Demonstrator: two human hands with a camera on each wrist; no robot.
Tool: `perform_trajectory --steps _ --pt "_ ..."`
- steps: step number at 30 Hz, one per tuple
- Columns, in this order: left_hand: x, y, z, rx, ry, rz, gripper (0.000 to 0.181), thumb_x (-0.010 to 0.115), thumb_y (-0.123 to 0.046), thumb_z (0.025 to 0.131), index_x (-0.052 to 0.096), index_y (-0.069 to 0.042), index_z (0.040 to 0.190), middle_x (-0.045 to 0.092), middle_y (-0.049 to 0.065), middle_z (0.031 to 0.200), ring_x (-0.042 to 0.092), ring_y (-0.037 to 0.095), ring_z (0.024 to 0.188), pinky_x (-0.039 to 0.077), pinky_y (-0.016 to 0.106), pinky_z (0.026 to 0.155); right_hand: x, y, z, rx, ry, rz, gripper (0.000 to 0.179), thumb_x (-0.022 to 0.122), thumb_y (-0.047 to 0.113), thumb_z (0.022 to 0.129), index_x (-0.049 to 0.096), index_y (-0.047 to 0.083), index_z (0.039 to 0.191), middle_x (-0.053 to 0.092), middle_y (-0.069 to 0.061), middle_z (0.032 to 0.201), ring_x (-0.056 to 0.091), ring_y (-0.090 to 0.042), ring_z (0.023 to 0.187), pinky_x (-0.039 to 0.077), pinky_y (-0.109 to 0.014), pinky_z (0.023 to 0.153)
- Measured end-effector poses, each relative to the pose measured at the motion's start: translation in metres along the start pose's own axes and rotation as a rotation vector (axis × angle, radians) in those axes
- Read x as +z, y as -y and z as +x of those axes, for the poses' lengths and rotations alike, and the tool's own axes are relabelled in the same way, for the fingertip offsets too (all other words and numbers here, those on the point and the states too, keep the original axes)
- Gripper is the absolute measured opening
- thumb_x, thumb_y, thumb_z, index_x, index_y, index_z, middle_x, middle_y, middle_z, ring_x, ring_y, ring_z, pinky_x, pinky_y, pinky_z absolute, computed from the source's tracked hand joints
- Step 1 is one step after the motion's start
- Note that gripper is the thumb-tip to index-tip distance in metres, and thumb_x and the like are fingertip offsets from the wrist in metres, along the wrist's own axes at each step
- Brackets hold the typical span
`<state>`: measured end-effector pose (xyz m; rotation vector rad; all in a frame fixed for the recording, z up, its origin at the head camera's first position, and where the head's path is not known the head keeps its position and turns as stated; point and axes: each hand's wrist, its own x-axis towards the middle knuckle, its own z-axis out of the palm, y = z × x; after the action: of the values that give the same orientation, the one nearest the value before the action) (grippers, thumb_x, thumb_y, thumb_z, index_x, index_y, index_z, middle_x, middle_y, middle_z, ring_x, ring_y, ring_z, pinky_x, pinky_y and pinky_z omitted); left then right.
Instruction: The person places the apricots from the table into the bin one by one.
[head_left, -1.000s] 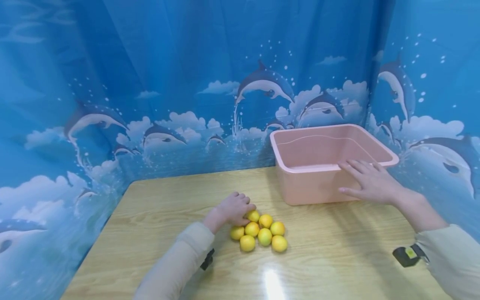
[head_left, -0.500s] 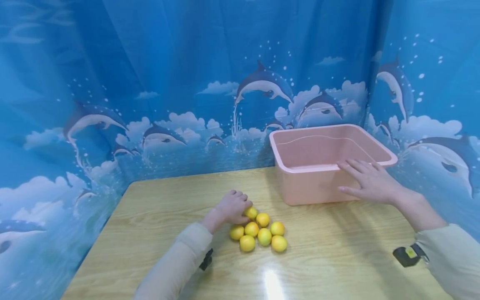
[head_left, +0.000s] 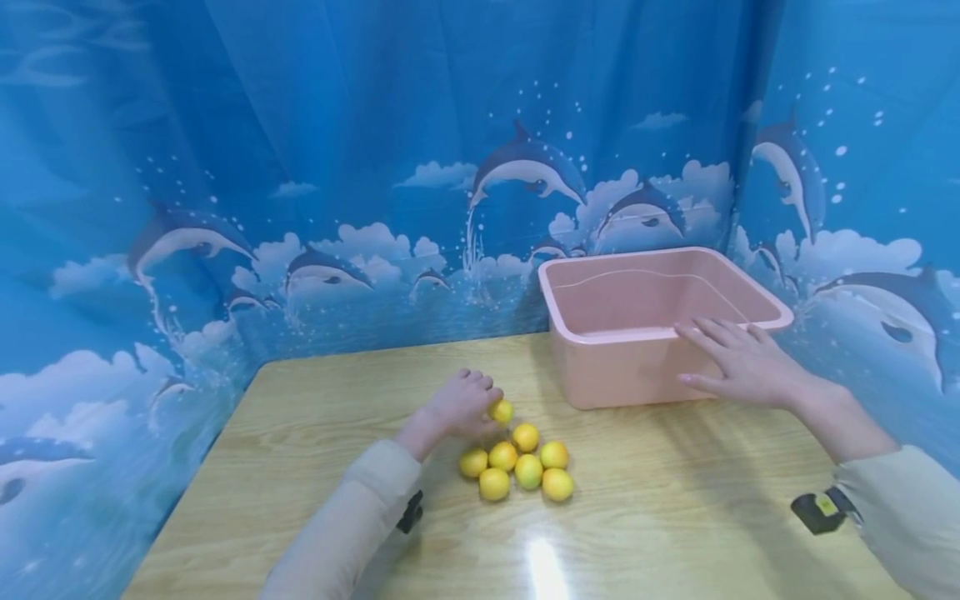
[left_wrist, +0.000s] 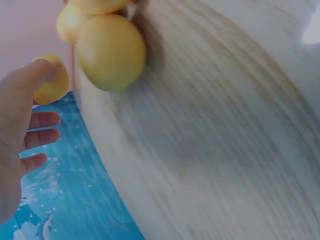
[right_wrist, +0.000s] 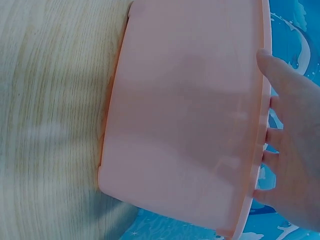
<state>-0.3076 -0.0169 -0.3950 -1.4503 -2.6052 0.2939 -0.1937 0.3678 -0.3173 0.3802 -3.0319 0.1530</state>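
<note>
On my end the fingers (left_wrist: 44,120) of the left hand (head_left: 459,404) are pinching one yellow fruit (head_left: 501,411), held clear of the worktop (head_left: 337,400). I count seven loose fruits (head_left: 528,472) bunched near it. My right hand (head_left: 750,362) is pretty relaxed, straight fingers resting at the pink tub's (head_left: 630,371) near rim. Inside, I just see pink walls. Dolphin curtain (head_left: 375,125) behind.

Fruit (head_left: 528,472) by the left fingers (head_left: 468,377) is yellow, the tub (head_left: 615,375) by the right fingers (head_left: 712,340) pink, the desk (head_left: 337,417) wood-grained tan, the curtain (head_left: 375,167) beyond them dolphin-printed blue.
</note>
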Motion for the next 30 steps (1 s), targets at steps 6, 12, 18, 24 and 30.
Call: perform_trajectory --steps 6,12,18,24,30 --pt "-0.012 0.003 0.007 0.030 -0.122 0.012 0.031 0.061 -0.042 0.083 0.063 -0.015 0.098 0.056 -0.001 0.084 0.052 0.016 0.079 0.042 0.038 0.078 -0.002 -0.001 0.001 -0.013 -0.001 -0.023 0.079 0.054 0.051 0.088 0.023 0.007 0.146 0.021 -0.028 0.146 0.017 -0.048 0.131 0.006 -0.068 0.098" --pt "-0.034 0.001 0.015 0.012 -0.165 -0.038 0.036 0.062 -0.044 0.082 0.064 -0.015 0.104 0.058 -0.001 0.089 0.052 0.015 0.080 0.042 0.037 0.077 -0.004 -0.002 0.001 -0.006 0.022 -0.023 0.078 0.049 0.053 0.090 0.024 0.006 0.146 0.020 -0.028 0.146 0.016 -0.048 0.131 0.006 -0.068 0.098" --pt "-0.059 -0.003 0.022 -0.037 -0.146 -0.081 0.043 0.062 -0.045 0.083 0.063 -0.014 0.113 0.060 0.000 0.099 0.052 0.016 0.089 0.042 0.036 0.082 -0.009 -0.001 0.000 0.013 0.063 0.017 0.077 0.046 0.055 0.091 0.024 0.006 0.146 0.019 -0.028 0.146 0.014 -0.048 0.132 0.005 -0.067 0.098" --pt "-0.077 -0.006 0.030 -0.071 -0.172 -0.086 0.043 0.061 -0.047 0.083 0.064 -0.015 0.112 0.058 -0.001 0.094 0.048 0.015 0.084 0.041 0.032 0.077 -0.009 0.000 0.000 0.009 0.057 0.019 0.077 0.047 0.055 0.090 0.024 0.007 0.146 0.019 -0.028 0.147 0.014 -0.048 0.132 0.005 -0.067 0.099" --pt "-0.093 -0.010 0.039 -0.086 -0.214 -0.104 0.043 0.062 -0.046 0.083 0.064 -0.016 0.114 0.058 -0.003 0.095 0.047 0.014 0.085 0.040 0.031 0.077 -0.006 0.001 0.001 -0.001 0.041 0.005 0.077 0.048 0.054 0.090 0.025 0.007 0.146 0.020 -0.028 0.146 0.016 -0.048 0.131 0.006 -0.067 0.098"
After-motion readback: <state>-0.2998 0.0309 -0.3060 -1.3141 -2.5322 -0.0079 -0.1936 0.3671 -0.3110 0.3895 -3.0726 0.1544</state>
